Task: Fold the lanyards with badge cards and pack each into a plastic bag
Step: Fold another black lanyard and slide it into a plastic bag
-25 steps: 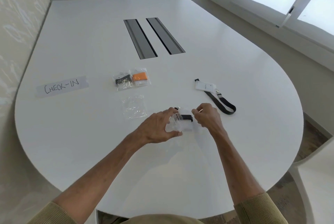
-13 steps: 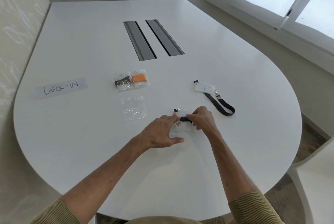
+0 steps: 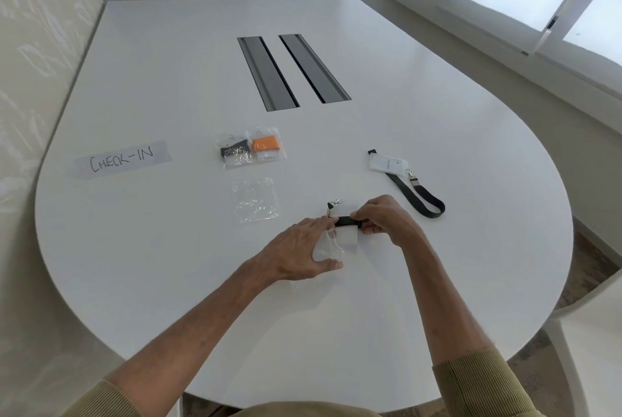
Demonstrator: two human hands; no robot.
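Note:
A folded black lanyard with a white badge card (image 3: 346, 227) sits between my hands near the table's middle, its metal clip sticking up at the far side. My right hand (image 3: 387, 219) pinches the black strap at its right end. My left hand (image 3: 303, 251) holds a clear plastic bag (image 3: 328, 248) against the bundle's left side, fingers curled around the bag. An empty clear bag (image 3: 254, 199) lies flat to the left. Two packed bags lie farther back: one with a black lanyard (image 3: 234, 151), one with an orange lanyard (image 3: 267, 145). An unfolded black lanyard with badge card (image 3: 409, 182) lies to the right.
A strip of tape reading "CHECK-IN" (image 3: 122, 160) is stuck on the white table (image 3: 168, 248) at the left. Two grey cable slots (image 3: 292, 71) run along the table's centre. A white chair (image 3: 595, 332) stands at the right edge.
My right hand closed in from the right onto the folded lanyard's strap. My left hand stayed on the bag at the bundle's left.

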